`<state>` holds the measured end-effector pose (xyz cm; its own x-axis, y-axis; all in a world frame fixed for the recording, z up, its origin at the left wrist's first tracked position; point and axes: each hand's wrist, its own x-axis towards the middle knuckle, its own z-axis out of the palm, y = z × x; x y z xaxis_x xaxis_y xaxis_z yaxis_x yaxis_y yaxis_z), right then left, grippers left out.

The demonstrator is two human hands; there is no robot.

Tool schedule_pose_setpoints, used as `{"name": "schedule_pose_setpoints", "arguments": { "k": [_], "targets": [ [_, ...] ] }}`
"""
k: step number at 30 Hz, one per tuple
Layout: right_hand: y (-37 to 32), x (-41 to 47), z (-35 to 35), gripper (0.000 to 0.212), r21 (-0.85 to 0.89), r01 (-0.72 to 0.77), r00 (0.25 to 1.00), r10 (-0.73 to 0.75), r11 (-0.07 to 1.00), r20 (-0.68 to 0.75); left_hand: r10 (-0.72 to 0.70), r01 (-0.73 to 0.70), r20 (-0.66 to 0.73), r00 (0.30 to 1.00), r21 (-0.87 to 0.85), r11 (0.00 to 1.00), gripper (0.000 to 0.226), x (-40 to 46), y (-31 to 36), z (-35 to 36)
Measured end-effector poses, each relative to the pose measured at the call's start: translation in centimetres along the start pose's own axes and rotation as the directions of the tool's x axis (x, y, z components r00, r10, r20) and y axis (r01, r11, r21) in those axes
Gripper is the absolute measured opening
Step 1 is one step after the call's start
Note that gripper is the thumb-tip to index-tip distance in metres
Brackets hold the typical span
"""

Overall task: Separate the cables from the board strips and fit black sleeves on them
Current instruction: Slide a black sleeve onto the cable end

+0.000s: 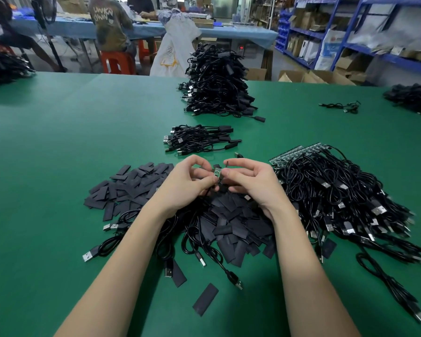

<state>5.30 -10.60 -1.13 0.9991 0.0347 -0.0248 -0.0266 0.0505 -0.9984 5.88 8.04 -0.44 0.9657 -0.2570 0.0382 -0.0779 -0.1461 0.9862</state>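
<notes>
My left hand (pixel 187 182) and my right hand (pixel 249 180) meet above the green table (pixel 58 147), both pinching a small green circuit board (pixel 216 172) on the end of a black cable. A thin black piece sticks up at my right fingertips. Under my hands lies a heap of flat black sleeves (pixel 136 183), spreading left and toward me. To the right sits a tangle of black USB cables (pixel 338 193) still joined to green board strips (pixel 292 153) at its far edge.
A small bundle of sleeved cables (pixel 199 138) lies just beyond my hands, a tall pile of cables (pixel 216 81) further back. Loose cables (pixel 112 224) and stray sleeves (pixel 205 300) lie near me. Seated people, red stools and blue shelving (pixel 350 32) stand behind the table.
</notes>
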Motion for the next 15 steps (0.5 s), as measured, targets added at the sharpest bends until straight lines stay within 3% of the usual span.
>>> {"name": "schedule_pose_setpoints", "arguments": {
  "k": [6,15],
  "targets": [
    [-0.26,0.01,-0.28,0.033,0.304,0.038,0.998,-0.022,0.952,-0.055,0.017,-0.017,0.083,0.996,0.000,1.000,0.011,-0.09,0.02,-0.43],
    [-0.10,0.23,-0.29,0.040,0.345,0.070,0.996,-0.048,0.936,-0.072,-0.011,0.016,0.141,0.990,-0.038,0.999,0.010,-0.21,0.19,-0.59]
  ]
}}
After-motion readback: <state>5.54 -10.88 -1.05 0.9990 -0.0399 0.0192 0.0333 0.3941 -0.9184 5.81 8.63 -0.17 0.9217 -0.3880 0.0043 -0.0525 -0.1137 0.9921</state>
